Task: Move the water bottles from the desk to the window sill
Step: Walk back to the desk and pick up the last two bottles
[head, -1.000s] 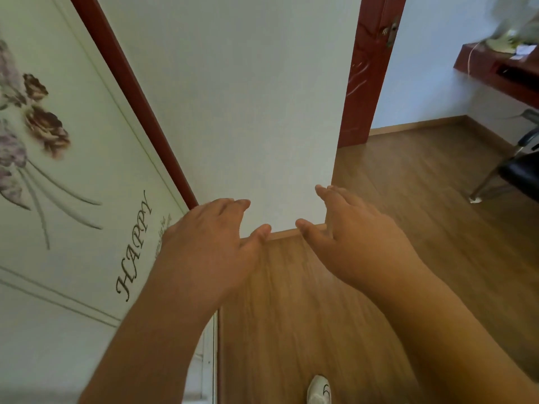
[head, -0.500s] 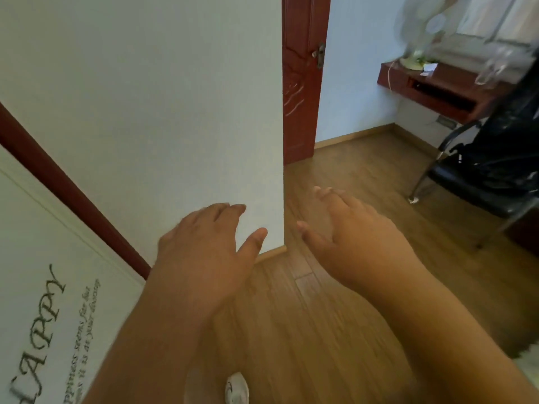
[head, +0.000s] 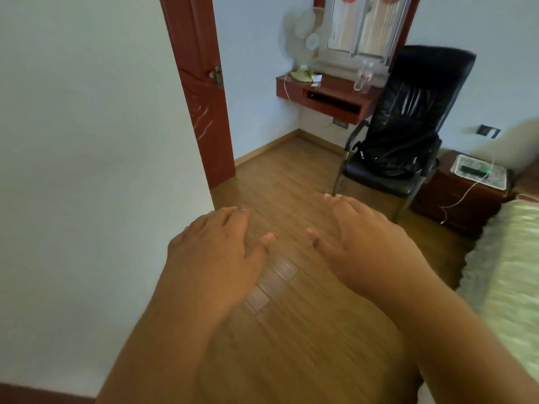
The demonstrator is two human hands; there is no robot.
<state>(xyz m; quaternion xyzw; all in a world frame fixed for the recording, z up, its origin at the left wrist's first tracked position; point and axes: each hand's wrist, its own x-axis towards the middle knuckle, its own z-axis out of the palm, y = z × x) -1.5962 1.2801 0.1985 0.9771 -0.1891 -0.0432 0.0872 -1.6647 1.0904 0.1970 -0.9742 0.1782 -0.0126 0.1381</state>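
Head view: both bare hands out front, palms down over the floor, holding nothing. Left hand (head: 215,252) has relaxed, gently bent fingers with the thumb splayed out; right hand (head: 364,243) the same, fingers spread a little wider, thumb pointing toward the left one, the two hands apart. Water bottles (head: 363,78) stand upright at the far side of the room on the desk (head: 323,96), clear plastic with reddish labels, probably two of them, but they are small and blurred. Desk is a red-brown wood shelf fixed to the wall, with an open dark slot under its top. White fan (head: 304,51) sits at the desk's left end, a white cord hanging off the edge. Window sill (head: 347,64) runs pale just behind the desk, below a window (head: 367,21) with a red-brown frame. Black padded chair (head: 408,121), glossy leather-like and ribbed, on a thin metal frame, stands in front of the desk's right end with a dark bag on the seat. Red-brown door (head: 201,88) with a metal handle sits by the white wall (head: 87,141). Floor (head: 291,330) is warm wood plank, slightly shiny. Dark wood nightstand (head: 460,196) at right carries a patterned mat and a white cable; fuzzy pale green bedding (head: 507,272) at the right edge.
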